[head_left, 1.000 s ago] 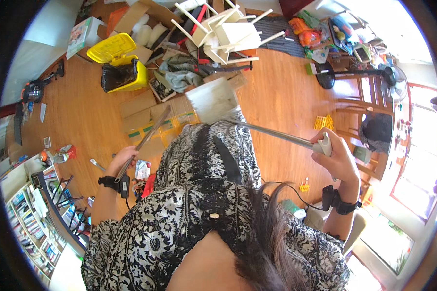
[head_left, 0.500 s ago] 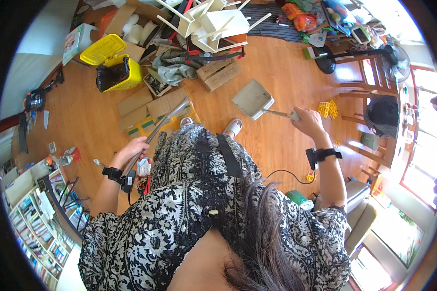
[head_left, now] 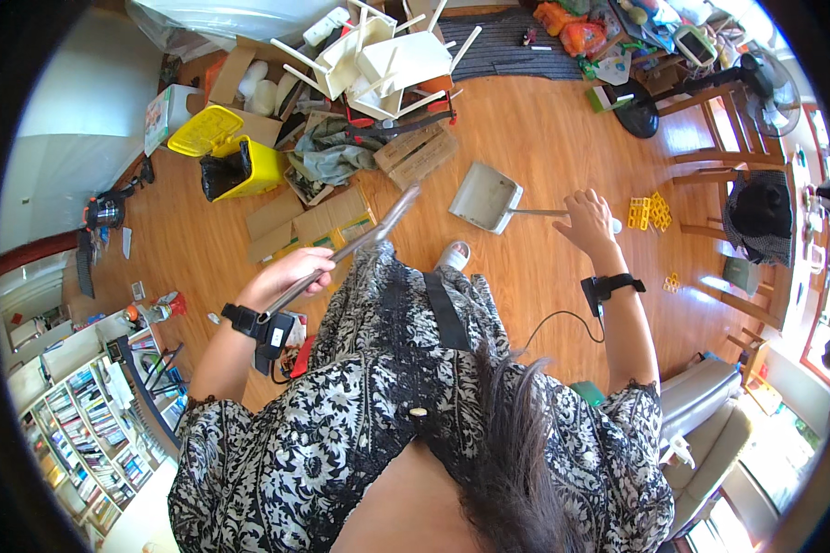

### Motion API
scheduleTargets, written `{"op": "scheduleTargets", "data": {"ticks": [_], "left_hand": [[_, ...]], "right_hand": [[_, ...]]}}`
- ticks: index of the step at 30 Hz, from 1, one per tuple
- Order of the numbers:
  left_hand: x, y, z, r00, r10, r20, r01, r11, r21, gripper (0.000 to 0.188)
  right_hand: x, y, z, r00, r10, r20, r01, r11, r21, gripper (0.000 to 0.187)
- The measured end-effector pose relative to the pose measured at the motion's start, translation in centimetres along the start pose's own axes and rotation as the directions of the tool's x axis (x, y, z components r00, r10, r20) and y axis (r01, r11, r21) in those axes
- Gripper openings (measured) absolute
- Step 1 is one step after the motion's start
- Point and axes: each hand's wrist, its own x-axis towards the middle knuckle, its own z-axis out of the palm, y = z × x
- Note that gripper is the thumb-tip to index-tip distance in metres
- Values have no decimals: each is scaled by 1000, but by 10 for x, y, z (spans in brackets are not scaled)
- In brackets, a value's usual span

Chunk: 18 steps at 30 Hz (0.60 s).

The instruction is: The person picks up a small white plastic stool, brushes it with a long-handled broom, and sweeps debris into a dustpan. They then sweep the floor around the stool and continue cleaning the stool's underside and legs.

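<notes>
My left hand is closed around the brown-grey handle of a broom. The broom slants up to the right across my skirt, and its wider far end is blurred. On the floor ahead lies a grey-white dustpan with a long thin handle. My right hand is over the grip end of that handle, fingers spread and stretched forward. The pale end of the handle shows beyond the hand on the right; whether the palm still touches it is hidden.
Flattened cardboard, a wooden crate and a yellow bin with its lid up lie ahead to the left. Upturned white stools are piled behind. To the right are yellow plastic pieces, a fan and chairs.
My right hand has gone from a fist on the dustpan handle to spread fingers, and the handle end now juts out past it. My left hand has brought the broom rightward.
</notes>
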Motion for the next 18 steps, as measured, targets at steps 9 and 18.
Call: {"op": "scheduleTargets", "data": {"ticks": [9, 18], "left_hand": [[68, 95, 78, 910, 120, 397, -128, 992, -6, 19], [177, 130, 125, 894, 29, 448, -256, 852, 456, 36]], "right_hand": [[34, -97, 48, 851, 116, 512, -522, 293, 801, 64], [10, -124, 102, 525, -46, 850, -481, -840, 251, 15]]}}
